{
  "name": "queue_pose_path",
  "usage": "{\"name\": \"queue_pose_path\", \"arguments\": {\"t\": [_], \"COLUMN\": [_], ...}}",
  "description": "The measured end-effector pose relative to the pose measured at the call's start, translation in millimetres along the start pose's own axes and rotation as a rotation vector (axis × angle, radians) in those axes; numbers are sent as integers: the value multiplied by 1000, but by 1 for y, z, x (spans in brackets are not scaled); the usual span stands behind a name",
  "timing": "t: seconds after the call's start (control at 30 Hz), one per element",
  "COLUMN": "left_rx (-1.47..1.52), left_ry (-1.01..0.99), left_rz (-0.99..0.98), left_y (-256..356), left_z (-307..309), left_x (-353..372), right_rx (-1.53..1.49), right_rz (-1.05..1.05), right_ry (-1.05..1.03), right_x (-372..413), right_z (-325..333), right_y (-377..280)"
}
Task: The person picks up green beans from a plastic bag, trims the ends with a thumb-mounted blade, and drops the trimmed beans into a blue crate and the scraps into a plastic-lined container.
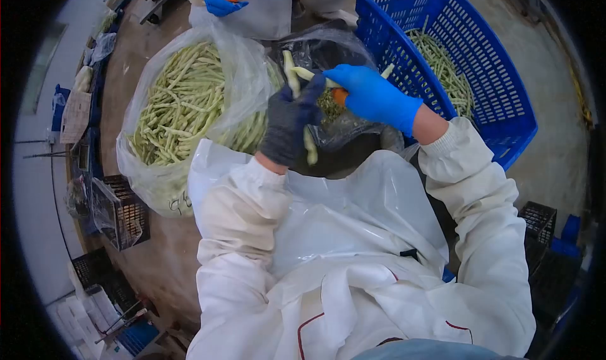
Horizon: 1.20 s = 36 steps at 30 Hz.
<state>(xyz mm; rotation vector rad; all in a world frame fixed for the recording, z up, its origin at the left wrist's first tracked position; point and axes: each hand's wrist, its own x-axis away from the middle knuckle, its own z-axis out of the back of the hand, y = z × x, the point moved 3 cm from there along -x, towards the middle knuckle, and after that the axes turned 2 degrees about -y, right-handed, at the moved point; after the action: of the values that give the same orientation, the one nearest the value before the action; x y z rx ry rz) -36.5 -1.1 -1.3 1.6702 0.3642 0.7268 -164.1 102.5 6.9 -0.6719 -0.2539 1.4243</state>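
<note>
Wearing a dark glove, my left hand [290, 123] is closed around pale green beans [291, 72] that stick out above and below the fingers. My right hand [375, 95], in a blue glove, is closed on a bean and on something with an orange end [340, 96], mostly hidden by the fingers. Both hands meet above a dark plastic bag [334, 50] holding small green trimmings [329, 107]. To the left stands a clear bag [142, 164] full of long beans [189, 101].
A blue crate [505, 101] with more beans [445, 69] stands at the right. Across from me is a co-worker's blue-gloved hand [221, 3] with an orange-handled item. Dark crates [120, 211] sit at the lower left. A white apron [353, 215] covers my lap.
</note>
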Motion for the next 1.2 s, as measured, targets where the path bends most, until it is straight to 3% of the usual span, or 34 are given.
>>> {"name": "queue_pose_path", "arguments": {"t": [0.3,0.5,0.7,0.8,1.0,1.1,1.2], "left_rx": [318,302,259,230,72,135,18], "left_ry": [29,35,32,33,68,142,136], "left_rz": [-250,-266,-292,-337,-435,-366,-302], "left_y": [26,34,33,33,32,30,27], "left_z": [66,68,63,64,66,68,60], "left_x": [-27,-20,-20,-20,-20,-24,-22], "right_rx": [-299,-278,-13,-45,-67,-46,-234], "right_rz": [-321,-108,-71,-46,-137,52,213], "right_ry": [-333,-30,-197,-217,-110,-129,-413], "right_x": [4,7,0,0,-3,-3,7], "right_z": [30,24,11,3,-3,-2,-15], "right_y": [10,16,9,8,-4,-19,-39]}}
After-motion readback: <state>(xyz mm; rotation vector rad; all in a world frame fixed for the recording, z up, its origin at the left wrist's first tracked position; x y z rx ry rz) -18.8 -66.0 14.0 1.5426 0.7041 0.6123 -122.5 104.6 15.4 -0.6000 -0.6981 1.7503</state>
